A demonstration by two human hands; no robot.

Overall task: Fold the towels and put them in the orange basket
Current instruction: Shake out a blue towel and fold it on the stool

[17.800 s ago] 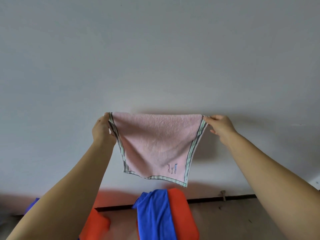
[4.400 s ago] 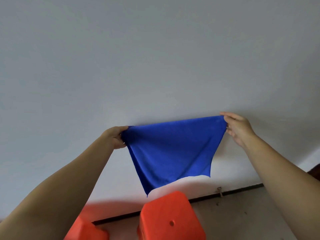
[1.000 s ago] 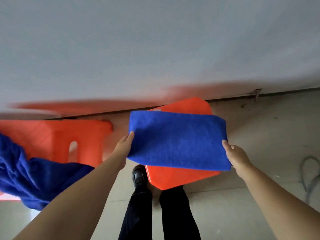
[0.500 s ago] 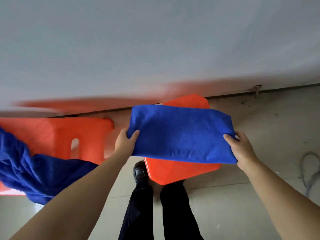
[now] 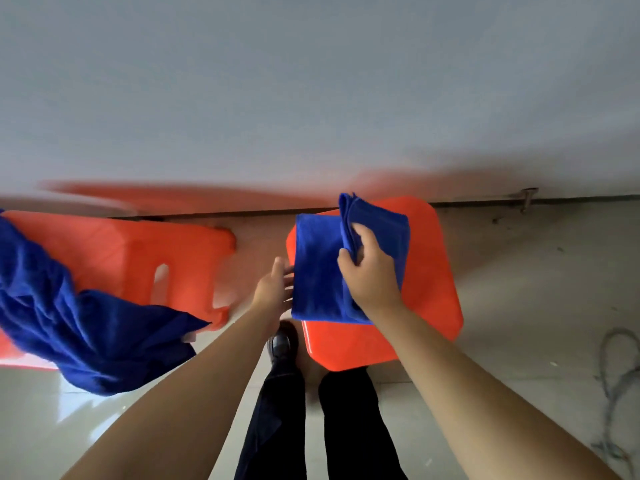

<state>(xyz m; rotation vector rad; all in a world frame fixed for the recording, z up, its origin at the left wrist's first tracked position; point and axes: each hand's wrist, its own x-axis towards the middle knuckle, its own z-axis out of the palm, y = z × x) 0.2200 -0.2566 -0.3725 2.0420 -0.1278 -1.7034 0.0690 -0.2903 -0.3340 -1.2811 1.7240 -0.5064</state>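
Observation:
A blue towel [image 5: 317,271], folded into a strip, lies over the top of an orange stool [image 5: 433,271] in front of me. My right hand [image 5: 370,275] grips the towel's right end, which is bunched in layers, and holds it over the middle of the towel. My left hand [image 5: 277,289] is at the towel's left edge with its fingers straight, touching the cloth. The orange basket [image 5: 138,258], with a slot handle in its side, stands to the left. Another blue towel [image 5: 69,323] hangs loosely over its near rim.
A pale wall fills the upper half of the view and meets the tiled floor just behind the stool and basket. My dark trouser legs and a black shoe [image 5: 282,344] stand below the stool. A grey cable [image 5: 620,375] lies on the floor at the right.
Half a second ago both hands held the strip stretched out by its ends. My right hand has since carried its end leftward over the middle, while the left hand has opened at the left edge.

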